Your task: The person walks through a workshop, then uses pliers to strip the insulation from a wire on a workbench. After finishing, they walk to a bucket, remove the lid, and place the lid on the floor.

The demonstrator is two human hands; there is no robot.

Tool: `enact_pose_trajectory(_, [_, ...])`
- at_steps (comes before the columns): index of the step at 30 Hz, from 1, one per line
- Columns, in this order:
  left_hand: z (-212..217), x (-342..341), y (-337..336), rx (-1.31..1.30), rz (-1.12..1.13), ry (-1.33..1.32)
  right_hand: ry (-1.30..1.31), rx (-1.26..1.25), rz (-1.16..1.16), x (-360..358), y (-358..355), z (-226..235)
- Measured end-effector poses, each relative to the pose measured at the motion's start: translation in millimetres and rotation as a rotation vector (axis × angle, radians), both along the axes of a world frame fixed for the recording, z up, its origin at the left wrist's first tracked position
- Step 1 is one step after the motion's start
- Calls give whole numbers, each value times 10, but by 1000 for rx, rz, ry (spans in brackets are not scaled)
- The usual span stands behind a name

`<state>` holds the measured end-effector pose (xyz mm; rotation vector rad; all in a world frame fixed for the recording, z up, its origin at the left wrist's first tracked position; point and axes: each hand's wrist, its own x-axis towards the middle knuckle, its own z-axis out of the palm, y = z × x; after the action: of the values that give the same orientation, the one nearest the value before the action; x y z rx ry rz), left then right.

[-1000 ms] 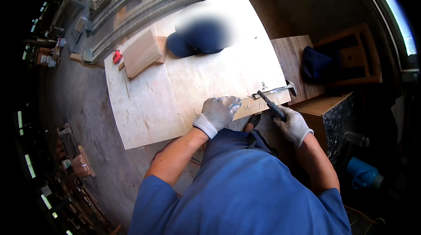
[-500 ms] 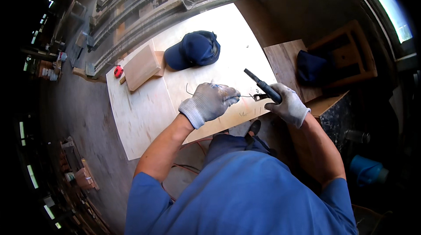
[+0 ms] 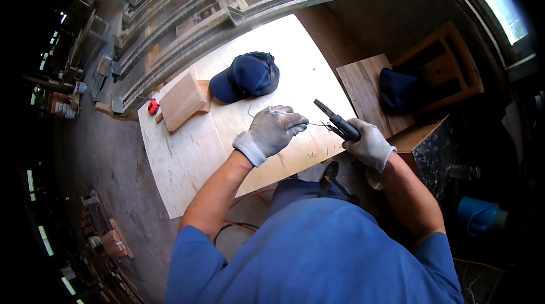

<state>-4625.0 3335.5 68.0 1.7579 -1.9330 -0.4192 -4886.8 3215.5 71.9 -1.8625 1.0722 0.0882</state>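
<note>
My gloved left hand [image 3: 271,129] is closed, pinching a thin bent wire [image 3: 315,124] over the pale board. One curved end of the wire sticks out behind the knuckles; the other runs right to the tool. My gloved right hand [image 3: 369,144] is wrapped round a dark plier-like tool [image 3: 344,127] with two arms spread apart. Its exact kind I cannot make out. The wire meets the tool's lower arm, but whether it is gripped there is too small to tell. Beyond my left hand a dark blue cap [image 3: 248,77] lies on the board.
The large pale board [image 3: 187,173] bears a wooden block [image 3: 183,102] and a red tape measure [image 3: 153,106]. Metal rails [image 3: 301,0] run along its far side. At right stand a wooden chair [image 3: 454,68] with dark cloth [image 3: 397,88] and a blue container [image 3: 477,216].
The tool in my right hand has turned slightly, and its two arms look closer together. My left hand keeps its pinch on the wire. The whole view has shifted a little.
</note>
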Motion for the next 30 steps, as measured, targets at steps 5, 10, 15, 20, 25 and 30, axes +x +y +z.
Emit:
enact_pose_trajectory(5, [-101,33,-43,-95,55,-241,-126,-101,-146,56,143,-288])
enact_pose_trajectory(10, [-318,38,-61,-21,74,-178,-118,-89,-226,216,339,-561])
enact_pose_trajectory(15, [-298,-42,-98,152,84,-132,-133,-88,-265,252,426,-779])
enact_pose_trajectory(20, [-179,168,-153,13,12,-141,-186,60,-198,220,337,-647])
enact_pose_trajectory(25, [22,304,-248,-3,-137,-231,-98,138,-49,23,195,-506])
enact_pose_trajectory(30, [178,262,-271,8,-206,-238,-57,225,100,-117,45,-283])
